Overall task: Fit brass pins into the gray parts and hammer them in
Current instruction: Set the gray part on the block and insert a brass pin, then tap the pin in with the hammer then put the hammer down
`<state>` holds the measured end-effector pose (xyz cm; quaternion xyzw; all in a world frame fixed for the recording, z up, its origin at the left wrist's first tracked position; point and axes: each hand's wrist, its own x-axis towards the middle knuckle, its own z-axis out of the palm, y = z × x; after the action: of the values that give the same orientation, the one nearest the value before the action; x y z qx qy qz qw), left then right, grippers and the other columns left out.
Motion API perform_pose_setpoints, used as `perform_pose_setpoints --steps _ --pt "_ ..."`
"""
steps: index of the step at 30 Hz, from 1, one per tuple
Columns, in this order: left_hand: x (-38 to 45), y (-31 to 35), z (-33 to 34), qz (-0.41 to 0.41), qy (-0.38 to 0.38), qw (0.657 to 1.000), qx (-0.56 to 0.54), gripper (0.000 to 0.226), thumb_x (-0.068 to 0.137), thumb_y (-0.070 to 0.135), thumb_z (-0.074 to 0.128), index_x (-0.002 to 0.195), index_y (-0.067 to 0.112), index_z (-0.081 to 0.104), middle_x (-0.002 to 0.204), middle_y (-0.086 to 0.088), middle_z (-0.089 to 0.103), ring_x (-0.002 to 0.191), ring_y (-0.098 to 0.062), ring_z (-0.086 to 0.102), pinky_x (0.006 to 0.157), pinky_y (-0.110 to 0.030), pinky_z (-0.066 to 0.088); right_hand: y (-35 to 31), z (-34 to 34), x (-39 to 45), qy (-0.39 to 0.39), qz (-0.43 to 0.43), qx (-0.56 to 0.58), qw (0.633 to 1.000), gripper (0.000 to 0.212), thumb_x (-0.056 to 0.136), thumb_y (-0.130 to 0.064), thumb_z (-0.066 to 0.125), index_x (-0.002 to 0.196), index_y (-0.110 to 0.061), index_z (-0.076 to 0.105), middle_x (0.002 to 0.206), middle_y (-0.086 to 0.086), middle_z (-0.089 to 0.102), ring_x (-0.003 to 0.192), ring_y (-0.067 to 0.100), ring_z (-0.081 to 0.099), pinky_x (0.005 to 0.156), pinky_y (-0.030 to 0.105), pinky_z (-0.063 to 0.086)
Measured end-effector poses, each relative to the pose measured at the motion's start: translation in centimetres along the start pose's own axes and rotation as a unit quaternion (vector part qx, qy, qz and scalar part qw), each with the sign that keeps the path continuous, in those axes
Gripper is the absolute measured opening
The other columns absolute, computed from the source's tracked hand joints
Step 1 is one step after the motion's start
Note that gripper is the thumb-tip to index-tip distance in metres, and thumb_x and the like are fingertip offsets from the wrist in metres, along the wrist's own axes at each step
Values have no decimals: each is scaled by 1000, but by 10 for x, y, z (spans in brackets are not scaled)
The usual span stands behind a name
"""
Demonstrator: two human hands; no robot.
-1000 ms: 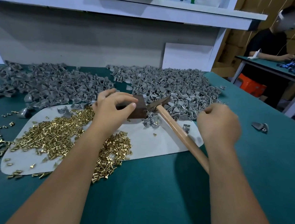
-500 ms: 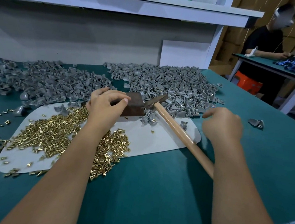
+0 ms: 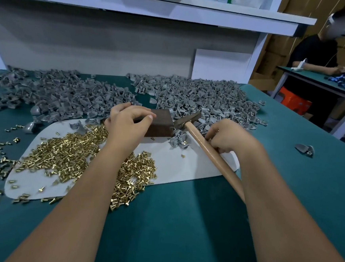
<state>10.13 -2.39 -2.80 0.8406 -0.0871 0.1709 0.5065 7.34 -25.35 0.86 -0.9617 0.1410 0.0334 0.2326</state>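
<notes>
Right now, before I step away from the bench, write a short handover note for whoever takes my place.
Left hand rests on the dark block, fingers curled over its top edge.
Right hand is at the hammer, fingers curled by its wooden handle; whether it grips it, I cannot tell.
Brass pins lie heaped on the white mat. A few gray parts with pins sit beside the block.
Left to do: two big piles of gray parts at the back.
</notes>
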Motion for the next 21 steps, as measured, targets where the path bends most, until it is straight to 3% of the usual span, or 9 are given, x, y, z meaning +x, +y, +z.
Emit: perform_pose_setpoints --steps 3,6,8,11,13,15,17,19,21 --pt "2 -1 0 0 9 1000 3 27 92 30 65 71 45 65 95 41 52 124 -3 29 107 -36 16 -4 4 15 78 14 32 996 25 85 1 55 106 -3 68 84 14 66 68 25 59 61 30 48" --pt "4 -3 1 -7 23 1000 -5 28 93 29 65 71 46 64 93 46 47 124 -4 31 115 -41 19 -13 10 19 233 -17 185 955 52 88 3 50 137 -16 47 97 2 61 74 14 56 59 27 41" --pt "5 -4 1 -20 37 999 -13 29 93 28 64 72 48 65 93 48 33 123 -6 32 117 -46 22 -27 14 17 278 -53 224 933 53 90 -5 52 139 -20 43 96 -2 60 71 9 54 56 24 40" --pt "9 -8 -2 -46 36 998 -11 28 94 25 59 82 48 67 106 25 41 126 -20 42 111 -50 35 -58 27 13 278 -90 223 930 47 90 -13 55 135 -24 47 106 -2 62 77 10 59 64 28 47" --pt "12 -10 -6 -71 57 996 2 35 93 18 53 88 48 70 118 9 42 119 -28 47 105 -51 42 -80 41 5 286 -139 186 929 43 89 -12 56 131 -24 52 106 -4 62 86 10 58 65 22 44" --pt "15 -13 -12 -94 84 992 20 42 89 11 49 93 47 70 125 4 50 118 -31 49 103 -52 42 -98 60 -6 294 -215 142 920 38 89 -11 55 125 -21 56 105 -4 60 93 12 55 72 23 45" --pt "17 -18 -19 -120 88 989 13 44 85 8 48 93 45 69 122 1 62 119 -34 53 100 -53 45 -108 80 -18 283 -292 95 908 34 88 -10 54 121 -17 58 104 -1 59 96 16 53 82 32 48" --pt "18 -23 -25 -140 89 986 33 46 81 5 49 94 44 68 116 -1 67 118 -33 55 102 -52 42 -110 97 -25 269 -355 37 894 31 86 -7 54 116 -12 61 103 5 60 96 24 54 84 37 47" --pt "19 -28 -32 -132 90 974 158 51 78 3 51 110 40 68 123 0 66 129 -28 45 110 -48 28 -109 106 -30 254 -402 8 880 27 83 -3 56 109 -7 65 96 10 61 90 29 55 79 41 47"
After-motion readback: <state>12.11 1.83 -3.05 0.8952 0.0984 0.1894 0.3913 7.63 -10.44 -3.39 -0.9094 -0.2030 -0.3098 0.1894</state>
